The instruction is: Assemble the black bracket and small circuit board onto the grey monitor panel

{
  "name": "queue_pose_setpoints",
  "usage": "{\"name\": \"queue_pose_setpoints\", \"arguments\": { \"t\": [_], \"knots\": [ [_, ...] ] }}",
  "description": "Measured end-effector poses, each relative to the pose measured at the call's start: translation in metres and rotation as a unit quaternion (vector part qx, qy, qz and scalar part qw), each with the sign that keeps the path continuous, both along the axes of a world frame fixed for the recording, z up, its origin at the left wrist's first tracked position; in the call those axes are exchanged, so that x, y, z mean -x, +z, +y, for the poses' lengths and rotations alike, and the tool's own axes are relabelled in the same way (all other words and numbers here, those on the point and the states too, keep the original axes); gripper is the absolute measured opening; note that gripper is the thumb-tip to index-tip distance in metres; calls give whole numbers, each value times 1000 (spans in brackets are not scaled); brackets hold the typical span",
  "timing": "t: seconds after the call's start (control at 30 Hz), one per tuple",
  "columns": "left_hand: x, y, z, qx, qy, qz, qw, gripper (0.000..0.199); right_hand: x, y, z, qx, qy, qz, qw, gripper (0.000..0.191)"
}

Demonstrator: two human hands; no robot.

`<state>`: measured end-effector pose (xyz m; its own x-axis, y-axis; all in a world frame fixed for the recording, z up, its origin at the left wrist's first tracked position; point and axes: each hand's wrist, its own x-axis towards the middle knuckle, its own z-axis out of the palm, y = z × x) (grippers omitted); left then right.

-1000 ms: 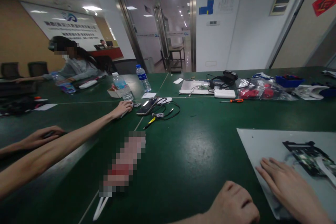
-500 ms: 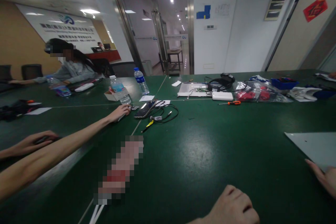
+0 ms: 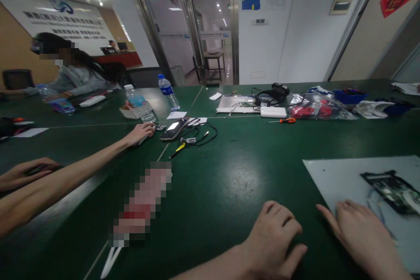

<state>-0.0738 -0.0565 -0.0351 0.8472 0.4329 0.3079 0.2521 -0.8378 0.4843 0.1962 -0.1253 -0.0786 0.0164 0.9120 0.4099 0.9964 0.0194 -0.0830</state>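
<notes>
Low in the view, my left hand (image 3: 274, 238) is over the green table with its fingers loosely bent, its thumb apart and nothing in it. At the right, my right hand (image 3: 362, 234) lies at the near left edge of a pale flat board (image 3: 337, 173), thumb spread away from the fingers. On the board is a black-framed circuit board assembly (image 3: 393, 190) with thin wires, slightly blurred. The underside of my right hand is hidden, so I cannot tell how firmly it touches the board.
A co-worker's arm (image 3: 75, 170) reaches in from the left. Nearby are a phone (image 3: 174, 129), a black cable (image 3: 213, 131) and a blurred pink packet (image 3: 141, 201). Farther off are water bottles (image 3: 169, 92), an orange-handled screwdriver (image 3: 287, 120), a white box (image 3: 273, 112) and a plastic bag (image 3: 323, 107).
The pale board and my right hand have come leftward, bringing the circuit board assembly into view. My left hand has moved up and left, with its thumb now showing. The view has shifted slightly.
</notes>
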Motion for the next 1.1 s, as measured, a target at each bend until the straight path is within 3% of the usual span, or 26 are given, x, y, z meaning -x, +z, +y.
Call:
{"name": "queue_pose_setpoints", "arguments": {
  "t": [0.1, 0.2, 0.27, 0.33, 0.43, 0.57, 0.67, 0.77, 0.87, 0.97, 1.1],
  "knots": [
    [-67, 24, 5, 37, 66, -50, 996, 22, -3, 4, -12, 28, 46, -11, 999, 38],
    [-103, 35, 16, 54, 122, -54, 990, 31, 11, 3, -16, 48, 153, 28, 987, 48],
    [-108, 33, 26, 53, 148, -19, 987, 40, 26, 0, -14, 66, 276, 76, 956, 61],
    [-104, 24, 35, 47, 175, 50, 982, 50, 39, 0, -11, 66, 375, 101, 919, 47],
    [-91, 7, 45, 40, 205, 161, 965, 65, 35, 11, -13, 35, 418, 111, 901, 36],
    [-70, -6, 50, 28, 195, 231, 953, 68, -19, 42, -21, 17, 373, 117, 920, 50],
    [-55, -6, 49, 9, 203, 250, 947, 71, -78, 54, -22, 26, 246, 105, 963, 49],
    [-42, -5, 49, -14, 221, 263, 939, 71, -130, 38, -19, 33, 131, 79, 988, 46],
    [-29, -4, 50, -23, 230, 264, 937, 69, -161, 6, -17, 61, 97, 45, 992, 56],
    [-19, -5, 53, -19, 237, 258, 937, 69, -164, -18, -18, 105, 105, 25, 989, 64],
    [-17, -7, 56, -41, 275, 251, 927, 71, -144, -23, -18, 107, 98, 19, 989, 65]
  ]
}}
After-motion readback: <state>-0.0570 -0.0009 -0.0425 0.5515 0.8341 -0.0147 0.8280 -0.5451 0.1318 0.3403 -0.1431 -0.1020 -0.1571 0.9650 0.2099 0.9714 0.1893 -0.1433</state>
